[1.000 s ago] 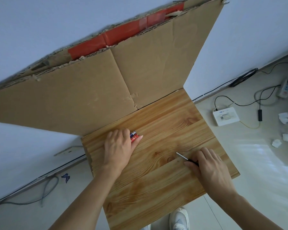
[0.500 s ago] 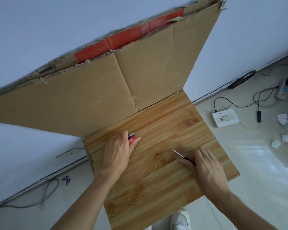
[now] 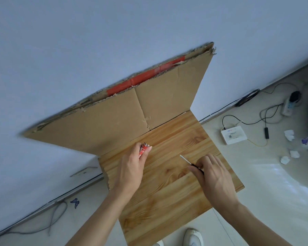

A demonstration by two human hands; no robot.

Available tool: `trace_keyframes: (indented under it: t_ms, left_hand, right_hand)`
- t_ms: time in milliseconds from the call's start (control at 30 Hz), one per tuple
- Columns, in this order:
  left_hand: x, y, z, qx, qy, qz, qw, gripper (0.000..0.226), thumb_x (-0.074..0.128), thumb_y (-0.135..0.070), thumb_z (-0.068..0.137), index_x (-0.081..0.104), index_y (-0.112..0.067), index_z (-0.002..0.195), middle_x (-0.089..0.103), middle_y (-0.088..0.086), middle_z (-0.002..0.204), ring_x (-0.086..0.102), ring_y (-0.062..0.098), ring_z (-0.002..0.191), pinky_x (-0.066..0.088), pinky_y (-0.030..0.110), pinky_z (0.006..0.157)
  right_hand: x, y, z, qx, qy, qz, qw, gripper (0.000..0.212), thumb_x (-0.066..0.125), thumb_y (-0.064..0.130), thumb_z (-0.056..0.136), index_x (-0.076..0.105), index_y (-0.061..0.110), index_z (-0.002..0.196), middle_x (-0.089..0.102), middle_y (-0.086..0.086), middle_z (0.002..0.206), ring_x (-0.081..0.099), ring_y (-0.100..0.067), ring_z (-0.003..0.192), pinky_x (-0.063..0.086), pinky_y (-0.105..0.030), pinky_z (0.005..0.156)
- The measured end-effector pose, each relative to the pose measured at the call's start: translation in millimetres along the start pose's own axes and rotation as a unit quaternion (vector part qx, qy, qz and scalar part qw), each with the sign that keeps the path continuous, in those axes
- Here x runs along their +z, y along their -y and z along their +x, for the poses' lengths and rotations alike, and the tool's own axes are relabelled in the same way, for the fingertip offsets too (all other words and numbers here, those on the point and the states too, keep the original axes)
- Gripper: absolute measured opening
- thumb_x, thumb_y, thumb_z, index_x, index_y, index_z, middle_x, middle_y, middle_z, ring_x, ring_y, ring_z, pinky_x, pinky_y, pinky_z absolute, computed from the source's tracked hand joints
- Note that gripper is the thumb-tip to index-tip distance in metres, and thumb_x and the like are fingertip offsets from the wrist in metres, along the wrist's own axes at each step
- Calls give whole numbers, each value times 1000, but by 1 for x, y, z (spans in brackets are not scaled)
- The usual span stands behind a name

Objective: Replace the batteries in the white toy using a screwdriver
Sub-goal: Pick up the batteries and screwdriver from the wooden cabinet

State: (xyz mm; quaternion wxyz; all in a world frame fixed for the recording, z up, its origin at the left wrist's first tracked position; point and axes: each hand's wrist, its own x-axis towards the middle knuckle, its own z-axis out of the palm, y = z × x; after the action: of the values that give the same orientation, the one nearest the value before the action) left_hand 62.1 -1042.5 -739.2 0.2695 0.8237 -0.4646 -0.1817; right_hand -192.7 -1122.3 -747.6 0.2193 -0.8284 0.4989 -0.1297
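My left hand (image 3: 130, 167) is closed around red batteries (image 3: 143, 149) near the back left of the wooden tabletop (image 3: 167, 197); their ends stick out past my fingers. My right hand (image 3: 213, 176) grips a small screwdriver (image 3: 186, 159) with a black handle, its thin metal shaft pointing up-left just above the wood. No white toy is visible anywhere in the view.
A large cardboard sheet (image 3: 114, 121) leans against the wall behind the table. On the floor to the right lie a white router (image 3: 234, 134), cables, a power strip (image 3: 290, 105) and crumpled paper (image 3: 289, 135). White shoes (image 3: 193, 237) show below the table's near edge.
The camera has tilted up, so table and hands sit lower in view. My left hand has lifted the batteries slightly and shows more of them. My right hand still holds the screwdriver.
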Motion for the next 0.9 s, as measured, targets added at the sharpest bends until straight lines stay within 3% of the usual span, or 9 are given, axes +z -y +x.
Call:
trace_keyframes:
  t_ms: [133,267,333,400,467,567,633,733,900]
  left_hand:
    - [-33,-33,-8,-6,27,-70,997,32,44,-57,105,57,-28,103,65,-12,71,69,-2,76,49,10,62]
    - [-75,-71,-21,7,33,-134,990,34,40,-61,103,52,-30,99,65,-4,67,67,7,61,52,13,61]
    - [-100,-94,-31,26,25,-160,986,30,41,-60,104,50,-32,98,59,-6,64,60,7,55,52,21,55]
    - [-127,-118,-45,46,19,-195,979,22,44,-56,108,52,-36,101,55,-8,65,54,9,53,54,42,53]
    - [-156,-144,-60,63,13,-217,974,24,45,-53,110,60,-36,114,54,-5,67,53,21,56,51,52,52]
    - [-200,-191,-83,98,17,-222,970,40,44,-53,112,65,-25,131,56,-15,74,56,12,64,56,41,62]
    - [-229,-223,-101,123,26,-228,965,38,44,-51,112,67,-23,124,56,-16,73,57,14,65,56,39,66]
    - [-268,-268,-131,146,39,-242,958,33,45,-46,112,66,-20,110,55,-14,71,57,16,66,52,36,67]
    - [-314,-334,-177,178,72,-257,947,29,47,-42,113,61,-20,99,57,3,67,56,22,63,48,27,64]
  right_hand:
    - [-36,30,3,30,-18,26,999,33,64,49,98,52,21,85,54,13,75,52,-16,68,42,-31,59]
    - [-76,60,4,78,21,38,996,49,37,71,97,49,24,95,66,7,65,64,-25,58,54,-45,59]
    - [-103,78,1,91,23,60,994,48,39,71,98,51,24,101,69,7,66,67,-23,60,54,-45,62]
    - [-134,100,-5,115,13,110,987,38,52,62,102,54,24,105,69,8,68,66,-20,63,53,-42,62]
    - [-169,125,-13,125,1,141,982,31,62,52,104,61,22,110,70,10,71,66,-18,67,51,-37,64]
    - [-223,160,-32,127,-35,163,978,26,69,40,105,74,15,105,71,4,71,67,-23,67,53,-40,65]
    - [-262,183,-50,138,-59,183,972,28,70,36,106,76,12,93,70,-1,67,63,-20,62,53,-39,61]
    - [-325,214,-83,162,-98,211,959,27,70,33,105,77,15,86,70,2,66,56,-8,54,43,-24,56]
    - [-413,239,-141,199,-148,238,939,24,70,35,103,75,19,86,74,-1,68,61,-15,54,53,-36,59]
